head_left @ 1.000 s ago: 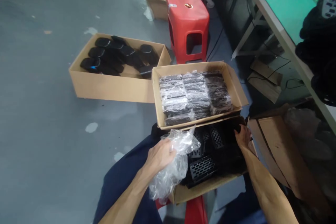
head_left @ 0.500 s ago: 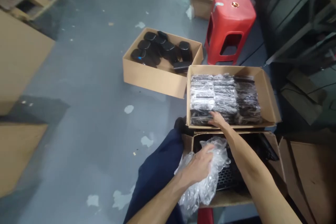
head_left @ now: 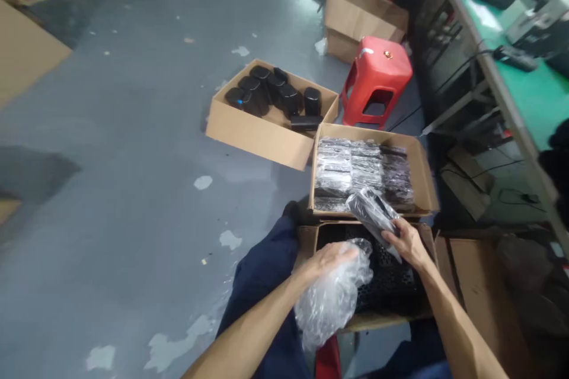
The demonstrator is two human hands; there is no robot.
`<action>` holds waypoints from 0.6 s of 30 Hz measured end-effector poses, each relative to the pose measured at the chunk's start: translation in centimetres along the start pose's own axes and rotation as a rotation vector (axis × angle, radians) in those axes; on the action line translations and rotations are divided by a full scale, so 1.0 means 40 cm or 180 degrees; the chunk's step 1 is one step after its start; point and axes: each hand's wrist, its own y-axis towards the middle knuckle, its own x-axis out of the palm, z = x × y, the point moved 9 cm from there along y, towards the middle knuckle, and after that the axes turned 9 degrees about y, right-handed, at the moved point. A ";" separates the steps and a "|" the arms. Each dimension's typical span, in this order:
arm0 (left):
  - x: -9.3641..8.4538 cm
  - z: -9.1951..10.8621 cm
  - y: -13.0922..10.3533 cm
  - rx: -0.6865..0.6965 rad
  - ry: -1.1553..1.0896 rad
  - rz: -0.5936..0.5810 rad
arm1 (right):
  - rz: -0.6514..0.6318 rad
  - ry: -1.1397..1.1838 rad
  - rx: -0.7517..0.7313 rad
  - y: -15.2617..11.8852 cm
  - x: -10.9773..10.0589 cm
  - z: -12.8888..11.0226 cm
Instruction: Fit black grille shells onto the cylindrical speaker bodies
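while my head cam is tipped down at the floor, far left is just grey concrete [head_left: 111, 160] with pale paint blotches, then an open carton [head_left: 262, 130] with loose black rounded housings [head_left: 275, 92] in it. moving right, my left hand [head_left: 331, 257] is curled shut around a wad of crumpled clear plastic [head_left: 329, 302], which hangs over the near edge of the low box [head_left: 382, 317] on my lap, the one with perforated black grille parts [head_left: 386, 272] inside. next over, my right hand [head_left: 406, 243] has its fingers closed on the bottom end of a black part sealed in a shiny bag [head_left: 371, 213]; it sits tilted in the air, just above the gap between the lap box and the box of wrapped parts [head_left: 420, 180] stacked behind it. past that there's a red stool [head_left: 377, 74], another carton [head_left: 360, 15] and a green-topped bench [head_left: 528, 80] with cables underneath. my worry: the wrap looks slick and i'm only pinching one end, so the thing could slide out and knock the grilles below. the upper box also seems perched on the lower one's back edge, so a bump from my forearm could tip it. and the loose plastic might snag on a grille corner if dragged.
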 end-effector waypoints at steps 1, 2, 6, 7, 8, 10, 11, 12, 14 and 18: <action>0.022 0.005 0.002 0.0056 -0.0230 -0.0017 | 0.0166 0.0439 0.0136 -0.078 0.000 0.008; 0.047 0.005 0.002 0.0080 -0.0372 -0.0012 | 0.0309 0.0980 0.0325 -0.151 0.016 0.022; 0.151 -0.060 -0.026 -0.0204 -0.0298 0.0082 | 0.0660 0.2652 0.0957 -0.365 0.162 0.087; 0.168 -0.083 -0.038 -0.0283 -0.0181 0.0098 | 0.0745 0.2816 0.1040 -0.395 0.189 0.103; 0.180 -0.103 -0.050 -0.0334 -0.0061 0.0096 | 0.0833 0.2899 0.1097 -0.418 0.207 0.120; 0.187 -0.129 -0.070 -0.0370 0.0183 0.0087 | 0.1026 0.2969 0.1180 -0.451 0.213 0.158; 0.183 -0.137 -0.077 -0.0389 0.0314 0.0112 | 0.1128 0.2971 0.1217 -0.464 0.204 0.179; 0.177 -0.140 -0.083 -0.0409 0.0448 0.0152 | 0.1216 0.2940 0.1238 -0.475 0.189 0.199; 0.163 -0.136 -0.091 -0.0440 0.0700 0.0247 | 0.1360 0.2797 0.1223 -0.493 0.145 0.229; 0.160 -0.097 -0.107 -0.0320 0.0983 0.0359 | 0.1490 0.2513 0.1059 -0.516 0.048 0.249</action>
